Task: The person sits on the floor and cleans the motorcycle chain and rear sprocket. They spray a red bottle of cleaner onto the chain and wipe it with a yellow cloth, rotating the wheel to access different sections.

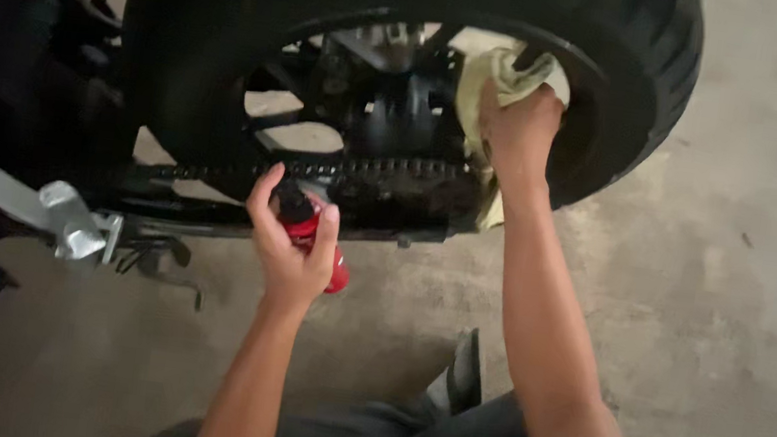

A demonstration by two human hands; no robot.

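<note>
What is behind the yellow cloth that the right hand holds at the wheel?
Behind the yellow cloth are the black wheel rim and tyre. The right hand presses it there. The rim surface under the cloth is covered, so its state cannot be seen.

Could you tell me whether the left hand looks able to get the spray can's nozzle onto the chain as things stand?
Probably yes: the left hand holds the can just below the chain, with nothing between them.

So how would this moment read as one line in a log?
left hand: grips red spray can at chain | right hand: presses yellow cloth inside rear wheel
</note>
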